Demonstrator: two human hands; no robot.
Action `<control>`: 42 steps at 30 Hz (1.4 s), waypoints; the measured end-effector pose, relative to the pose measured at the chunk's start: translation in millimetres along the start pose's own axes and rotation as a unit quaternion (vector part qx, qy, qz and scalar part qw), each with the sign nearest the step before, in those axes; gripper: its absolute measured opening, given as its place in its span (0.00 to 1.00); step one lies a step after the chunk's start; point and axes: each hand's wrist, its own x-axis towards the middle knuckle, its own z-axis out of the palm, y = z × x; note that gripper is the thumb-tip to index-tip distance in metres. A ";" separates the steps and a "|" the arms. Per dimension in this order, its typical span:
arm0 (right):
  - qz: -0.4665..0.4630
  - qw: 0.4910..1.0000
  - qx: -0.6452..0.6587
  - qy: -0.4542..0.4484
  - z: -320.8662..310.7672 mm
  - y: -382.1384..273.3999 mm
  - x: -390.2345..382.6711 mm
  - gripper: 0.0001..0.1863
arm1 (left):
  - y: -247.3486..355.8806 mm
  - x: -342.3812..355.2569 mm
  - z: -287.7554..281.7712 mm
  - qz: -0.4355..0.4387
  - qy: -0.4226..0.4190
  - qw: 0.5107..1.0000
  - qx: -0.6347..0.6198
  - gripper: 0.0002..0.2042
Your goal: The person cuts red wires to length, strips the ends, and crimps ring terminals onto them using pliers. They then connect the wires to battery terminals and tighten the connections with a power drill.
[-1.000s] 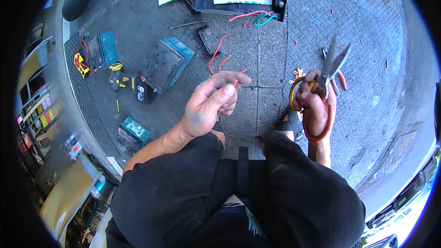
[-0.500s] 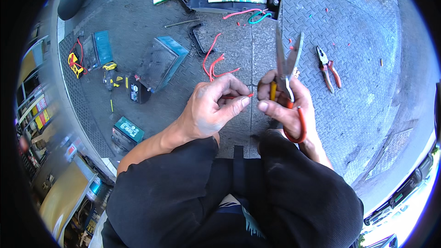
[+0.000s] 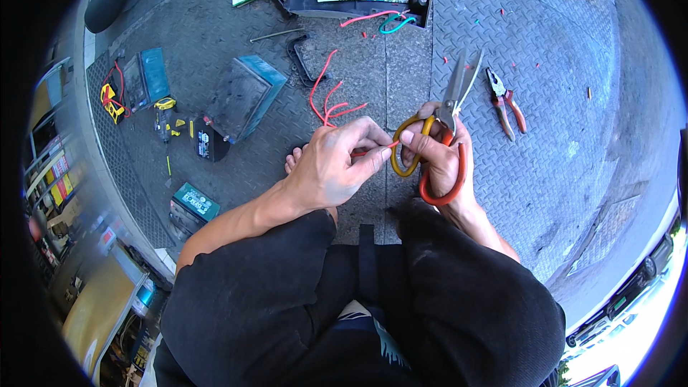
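The left hand [image 3: 340,161] pinches a red wire [image 3: 394,145]; the right hand [image 3: 442,156] clasps scissors [image 3: 448,109]. Scraps [image 3: 502,11] suggest some cutting done, probably unfinished.

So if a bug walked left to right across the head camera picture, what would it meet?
Yellow gadget, yellow-and-black tool, big grey-and-teal block, left hand pinching a red wire, right hand holding scissors, then red-handled pliers.

The scissors [image 3: 445,112] are silvery, yellow and orange; the wire [image 3: 395,144] is red; the pliers [image 3: 504,94] red-gripped, perhaps partly grey; the floor [image 3: 545,172] grey, partly tread-patterned.
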 end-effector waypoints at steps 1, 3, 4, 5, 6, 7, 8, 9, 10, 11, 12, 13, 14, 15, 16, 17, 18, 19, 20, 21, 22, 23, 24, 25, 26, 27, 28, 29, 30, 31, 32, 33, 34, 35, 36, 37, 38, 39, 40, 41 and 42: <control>-0.011 1.000 0.024 0.016 -2.1 0.6 0.7 0.18 | -2.4 -0.3 1.1 -0.032 -0.007 0.999 -0.014 0.08; -0.034 0.996 0.075 0.038 -7.7 -0.3 3.7 0.18 | -9.3 -1.5 0.5 0.009 0.019 0.999 0.038 0.09; -0.053 0.995 0.075 0.040 -12.4 -2.6 4.6 0.18 | -13.7 -2.5 -0.1 0.080 0.050 0.990 0.103 0.11; -0.079 0.994 0.058 0.040 -16.0 -3.3 5.3 0.18 | -19.0 -3.1 -1.0 0.152 0.081 0.971 0.169 0.13; -0.108 0.993 0.033 0.039 -18.9 -2.7 4.4 0.18 | -24.7 -3.3 -2.9 0.201 0.147 0.947 0.201 0.19; -0.138 0.989 0.011 0.044 -21.4 -1.0 2.7 0.18 | -30.1 -4.8 -6.5 0.223 0.214 0.927 0.214 0.23; -0.146 0.988 0.003 0.043 -23.8 1.3 1.3 0.19 | -36.3 -3.4 -13.0 0.225 0.260 0.913 0.219 0.24; -0.149 0.988 -0.008 0.047 -24.7 5.3 -1.1 0.19 | -41.9 -0.8 -18.2 0.226 0.305 0.898 0.224 0.25; -0.154 0.987 -0.014 0.049 -25.1 9.7 -3.3 0.19 | -46.4 1.2 -19.8 0.160 0.310 0.916 0.199 0.23; -0.160 0.986 -0.018 0.049 -24.9 14.3 -5.3 0.20 | -49.7 2.0 -22.5 -0.004 0.263 0.961 0.084 0.22; -0.154 0.987 -0.026 0.048 -23.9 18.9 -6.6 0.21 | -53.4 8.9 -27.8 -0.113 0.202 0.970 -0.074 0.22; -0.149 0.985 -0.068 0.047 -23.2 22.2 -9.7 0.19 | -55.7 15.4 -32.8 -0.230 0.145 0.935 -0.226 0.22; -0.135 0.983 -0.117 0.029 -22.8 24.3 -10.1 0.18 | -56.3 17.5 -32.8 -0.188 0.097 0.936 -0.280 0.25; -0.120 0.981 -0.148 0.023 -21.5 25.8 -12.5 0.17 | -56.5 20.7 -31.8 -0.170 0.097 0.942 -0.273 0.24; -0.111 0.980 -0.168 0.001 -20.3 26.3 -14.3 0.17 | -56.0 22.8 -28.9 -0.163 0.107 0.944 -0.266 0.23; -0.097 0.975 -0.200 -0.016 -18.9 26.4 -16.3 0.17 | -54.8 23.2 -28.1 -0.145 0.111 0.947 -0.265 0.22; -0.086 0.972 -0.214 -0.037 -18.7 25.3 -18.4 0.17 | -53.8 25.5 -31.2 -0.145 0.090 0.940 -0.296 0.20; -0.079 0.968 -0.229 -0.063 -18.8 24.2 -18.8 0.17 | -52.3 26.5 -35.8 -0.149 0.070 0.944 -0.285 0.19; -0.059 0.964 -0.248 -0.073 -19.6 22.9 -19.4 0.17 | -50.6 26.4 -41.1 -0.137 0.041 0.949 -0.283 0.18; -0.032 0.957 -0.277 -0.079 -19.8 22.8 -19.0 0.17 | -48.7 24.8 -44.6 -0.147 0.021 0.952 -0.269 0.17; -0.013 0.949 -0.303 -0.090 -20.5 22.9 -18.3 0.16 | -46.8 22.5 -43.5 -0.124 0.023 0.944 -0.305 0.14; -0.003 0.941 -0.322 -0.105 -21.8 23.3 -17.7 0.16 | -44.5 18.7 -44.6 -0.112 0.011 0.926 -0.360 0.14; 0.010 0.941 -0.320 -0.112 -21.6 25.9 -15.3 0.17 | -42.1 14.2 -45.1 -0.099 -0.002 0.905 -0.414 0.14; 0.006 0.930 -0.345 -0.122 -22.0 27.7 -15.0 0.17 | -39.6 9.9 -44.1 -0.086 -0.016 0.880 -0.466 0.14; 0.010 0.922 -0.365 -0.130 -22.1 29.7 -15.3 0.18 | -37.1 5.6 -40.2 -0.081 -0.018 0.887 -0.453 0.14; 0.025 0.915 -0.379 -0.137 -22.4 30.9 -15.9 0.19 | -34.5 1.7 -35.1 -0.075 -0.019 0.894 -0.441 0.14; 0.030 0.919 -0.373 -0.124 -20.9 32.7 -18.0 0.23 | -31.9 -0.9 -31.0 -0.068 -0.021 0.900 -0.429 0.14; -0.061 0.900 -0.413 -0.124 -20.8 32.1 -19.2 0.24 | -29.0 -3.4 -28.3 -0.051 -0.021 0.930 -0.364 0.14; -0.128 0.876 -0.449 -0.120 -20.7 30.6 -21.0 0.25 | -25.6 -6.0 -26.0 -0.034 -0.021 0.954 -0.298 0.15; -0.194 0.845 -0.484 -0.116 -20.4 28.2 -22.1 0.26 | -22.1 -6.9 -24.2 -0.015 -0.020 0.973 -0.229 0.15; -0.205 0.836 -0.495 -0.116 -20.3 24.9 -23.0 0.29 | -18.5 -7.4 -25.5 -0.007 -0.022 0.987 -0.159 0.16; -0.209 0.834 -0.499 -0.113 -19.3 22.2 -23.4 0.28 | -14.8 -7.5 -23.4 0.009 -0.019 0.989 -0.145 0.14; -0.213 0.834 -0.498 -0.107 -18.0 19.8 -23.5 0.28 | -10.9 -8.4 -21.0 0.025 -0.017 0.991 -0.131 0.12; -0.216 0.834 -0.497 -0.102 -16.8 17.6 -23.3 0.28 | -7.3 -8.5 -18.8 0.038 -0.017 0.992 -0.117 0.11; -0.216 0.829 -0.508 -0.091 -15.5 16.1 -23.0 0.28 | -3.9 -9.2 -19.6 0.043 -0.020 0.996 -0.081 0.10; -0.224 0.822 -0.518 -0.084 -15.1 14.5 -22.5 0.28 | -0.8 -10.1 -18.9 0.044 -0.020 0.997 -0.060 0.09; -0.231 0.815 -0.526 -0.081 -14.7 13.4 -22.0 0.28 | 1.9 -11.4 -18.4 0.040 -0.021 0.998 -0.039 0.09; -0.237 0.808 -0.534 -0.077 -14.4 12.5 -22.1 0.28 | 3.8 -11.8 -17.4 0.036 -0.023 0.999 -0.017 0.09; -0.237 0.803 -0.541 -0.075 -14.1 12.1 -22.3 0.28 | 4.8 -10.7 -15.8 0.041 -0.019 0.999 -0.029 0.09; -0.236 0.801 -0.546 -0.071 -14.0 11.7 -22.5 0.28 | 5.4 -9.5 -14.1 0.045 -0.015 0.998 -0.041 0.09; -0.236 0.798 -0.550 -0.068 -13.9 11.3 -22.5 0.28 | 6.0 -9.0 -13.2 0.039 -0.013 0.998 -0.051 0.09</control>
